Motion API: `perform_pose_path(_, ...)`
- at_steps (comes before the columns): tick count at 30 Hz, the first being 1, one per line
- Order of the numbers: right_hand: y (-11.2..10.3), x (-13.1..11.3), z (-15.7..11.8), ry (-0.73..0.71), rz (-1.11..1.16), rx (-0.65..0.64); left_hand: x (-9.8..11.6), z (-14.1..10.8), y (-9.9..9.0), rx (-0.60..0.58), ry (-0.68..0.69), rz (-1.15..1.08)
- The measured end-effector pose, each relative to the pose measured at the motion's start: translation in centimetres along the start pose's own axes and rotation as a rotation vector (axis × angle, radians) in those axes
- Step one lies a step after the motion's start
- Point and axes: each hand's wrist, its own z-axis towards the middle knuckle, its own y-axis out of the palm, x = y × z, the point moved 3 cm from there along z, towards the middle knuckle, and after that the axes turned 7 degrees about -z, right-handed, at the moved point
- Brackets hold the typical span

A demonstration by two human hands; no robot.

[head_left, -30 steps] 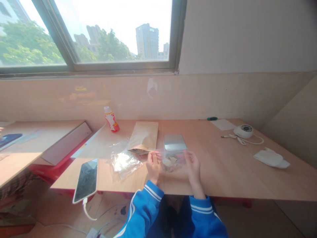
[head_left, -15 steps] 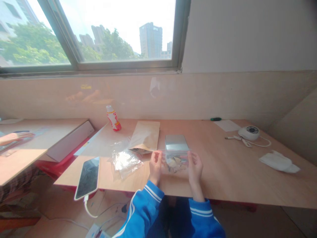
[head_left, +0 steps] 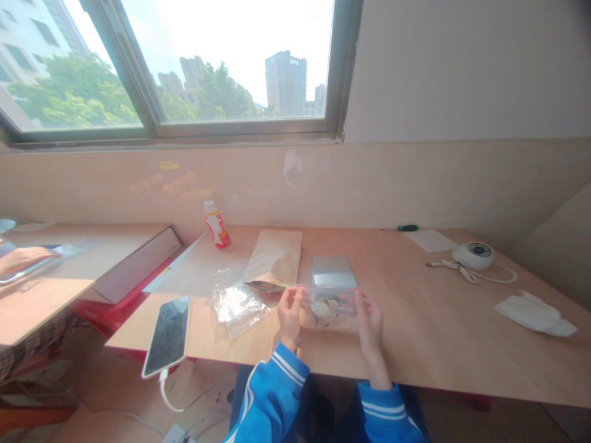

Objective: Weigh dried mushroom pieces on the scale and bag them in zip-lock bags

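Note:
Both my hands hold a transparent zip bag (head_left: pixel 330 307) by its upper edge, which is stretched between them. Pale, flaky pieces lie in its bottom; what they are is hard to tell. My left hand (head_left: pixel 290 318) pinches the bag's left end, and my right hand (head_left: pixel 368 327) pinches the right end. Just behind the bag is a flat silver scale (head_left: pixel 333 272). To the left of my left hand lie a kraft paper pouch (head_left: pixel 274 259) and a crumpled transparent plastic bag (head_left: pixel 239 311).
A smartphone (head_left: pixel 167 336) with a white cable sits at the wooden table's (head_left: pixel 415 332) front edge. Further back are a pink-and-white bottle (head_left: pixel 217 225), white paper, a small screwdriver, a white corded device and a white cloth. Another person's hand (head_left: pixel 21 259) rests on the left-hand table.
The whole view has shifted slightly with my head. My hands stay on the bag, with its upper edge now more stretched. The other person's hand has come into view at the left.

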Motion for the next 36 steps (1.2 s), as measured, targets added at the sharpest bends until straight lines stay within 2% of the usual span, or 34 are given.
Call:
perform_pose_path(9, -0.42, 0.74, 0.66, -0.030, -0.039, 0.067, 0.40, -0.05, 0.12, 0.009, 0.007, 0.036)
perform_pose_path(18, -0.08, 0.57, 0.52, -0.074, -0.100, 0.010, 0.28, -0.01, -0.16, 0.025, 0.046, 0.030)
perform_pose_path(36, -0.43, 0.25, 0.32, -0.078, -0.115, 0.080, 0.48, -0.09, 0.00, 0.009, 0.054, 0.028)
